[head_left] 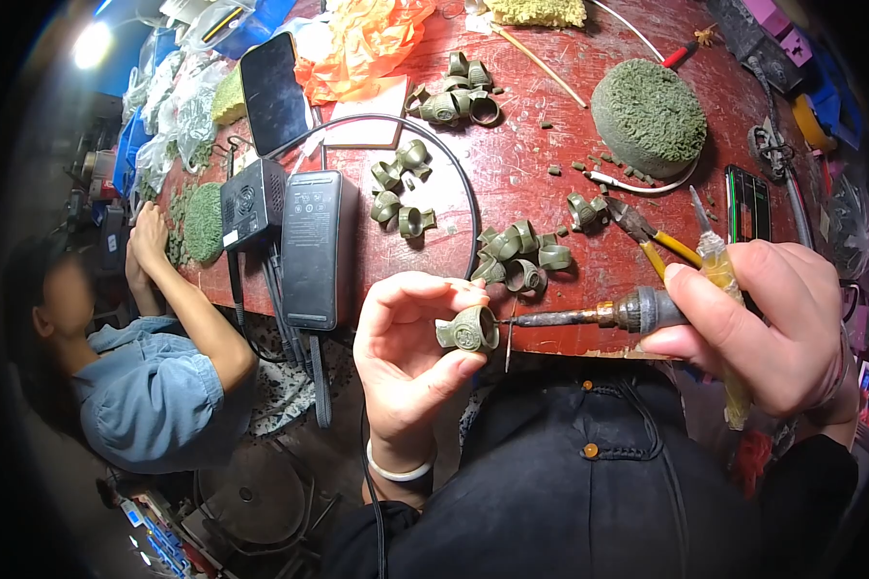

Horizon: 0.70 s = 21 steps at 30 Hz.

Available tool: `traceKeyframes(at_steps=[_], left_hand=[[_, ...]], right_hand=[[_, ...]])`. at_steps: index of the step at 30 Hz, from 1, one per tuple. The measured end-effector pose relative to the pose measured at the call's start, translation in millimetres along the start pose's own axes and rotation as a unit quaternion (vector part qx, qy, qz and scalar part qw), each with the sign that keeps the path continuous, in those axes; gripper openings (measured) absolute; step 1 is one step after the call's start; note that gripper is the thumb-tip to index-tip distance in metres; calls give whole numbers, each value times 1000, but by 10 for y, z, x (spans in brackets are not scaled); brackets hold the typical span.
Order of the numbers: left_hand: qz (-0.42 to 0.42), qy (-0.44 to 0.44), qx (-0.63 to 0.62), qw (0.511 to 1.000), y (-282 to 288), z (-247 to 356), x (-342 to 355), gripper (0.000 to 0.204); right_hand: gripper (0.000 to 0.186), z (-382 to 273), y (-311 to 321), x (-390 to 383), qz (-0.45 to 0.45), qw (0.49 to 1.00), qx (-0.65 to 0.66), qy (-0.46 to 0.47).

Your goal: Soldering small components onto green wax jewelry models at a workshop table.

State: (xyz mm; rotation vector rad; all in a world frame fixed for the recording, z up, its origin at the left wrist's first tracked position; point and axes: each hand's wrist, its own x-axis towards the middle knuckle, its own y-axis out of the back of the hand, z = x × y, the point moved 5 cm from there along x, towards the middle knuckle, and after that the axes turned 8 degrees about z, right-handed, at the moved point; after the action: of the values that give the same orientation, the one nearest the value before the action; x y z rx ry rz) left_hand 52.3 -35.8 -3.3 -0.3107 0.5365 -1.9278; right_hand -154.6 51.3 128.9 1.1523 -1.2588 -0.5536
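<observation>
My left hand [406, 376] pinches an olive-green carved ring [469, 330] between thumb and fingers, just below the table's front edge in view. My right hand [772, 328] grips a soldering-iron-like pen [628, 311] with a dark handle and brass collar, its long tip pointing left, right beside the ring; whether they touch I cannot tell. The same hand also holds a slim tape-wrapped tool [713, 253] with a metal point upright. Yellow-handled pliers [671, 246] lie by that hand. A group of similar green rings [521, 251] lies just beyond my left hand.
The red worn table [541, 154] holds more rings, a green sponge disc [647, 111], phones, a black power brick [314, 246], a small box [251, 207], cables and an orange bag [357, 43]. At left a co-worker [154, 386] in blue sits with hands at the table.
</observation>
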Motion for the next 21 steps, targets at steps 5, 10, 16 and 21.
traceKeyframes(at_steps=[5, 10, 16, 21], left_hand=[[-7, -5, 2, 1000, 0, 3, 1, 55], [-14, -6, -8, 1000, -15, 1, 8, 55], [-11, -4, -11, 1000, -17, 5, 6, 55], [-8, -10, 7, 1000, 7, 2, 3, 54]], right_hand=[[42, 0, -7, 4, 9, 1000, 1, 7], [41, 4, -12, 15, 1, 1000, 5, 5], [41, 10, -18, 4, 8, 1000, 16, 1], [42, 6, -20, 3, 5, 1000, 15, 3]])
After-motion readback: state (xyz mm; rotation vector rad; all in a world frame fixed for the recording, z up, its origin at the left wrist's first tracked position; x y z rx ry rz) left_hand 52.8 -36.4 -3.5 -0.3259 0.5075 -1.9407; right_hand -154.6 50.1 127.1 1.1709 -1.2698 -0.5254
